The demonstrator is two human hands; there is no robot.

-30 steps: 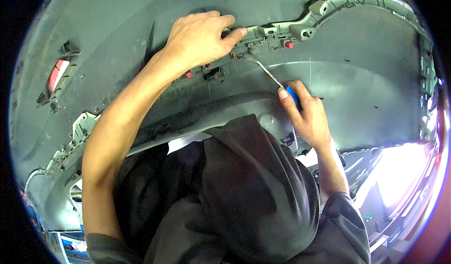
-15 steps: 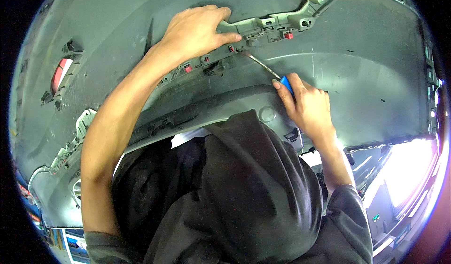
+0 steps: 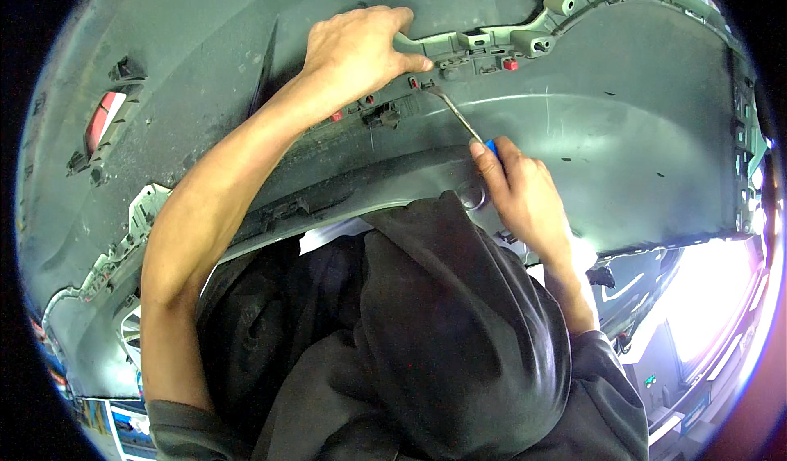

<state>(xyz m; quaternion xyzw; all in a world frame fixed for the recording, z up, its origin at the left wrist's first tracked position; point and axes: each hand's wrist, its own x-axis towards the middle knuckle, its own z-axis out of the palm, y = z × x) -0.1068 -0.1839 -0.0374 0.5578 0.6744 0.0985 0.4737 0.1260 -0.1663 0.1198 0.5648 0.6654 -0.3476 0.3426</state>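
Observation:
Before me is a large dark grey-green moulded panel (image 3: 623,133), which looks like the inside of a car bumper cover. A pale toothed mounting strip (image 3: 496,36) runs across it, with small red clips (image 3: 511,65) beside it. My left hand (image 3: 361,49) grips this strip, its fingers curled over the far side and its thumb lying along the near side; the fingertips are hidden. In my right hand (image 3: 529,195) is a blue-handled screwdriver (image 3: 461,117), most of its handle covered by the fingers. Its tip rests at the strip's near edge, just below my left thumb.
At the left, a red and white reflector (image 3: 105,122) is set in the panel. A black bracket (image 3: 385,117) sits below the strip. Dark cloth of my clothing (image 3: 459,322) fills the lower middle. Bright light comes in at the lower right.
My right hand has moved slightly left and the screwdriver stands a little steeper, its tip still at the strip. My left hand keeps its grip. The whole view has shifted slightly.

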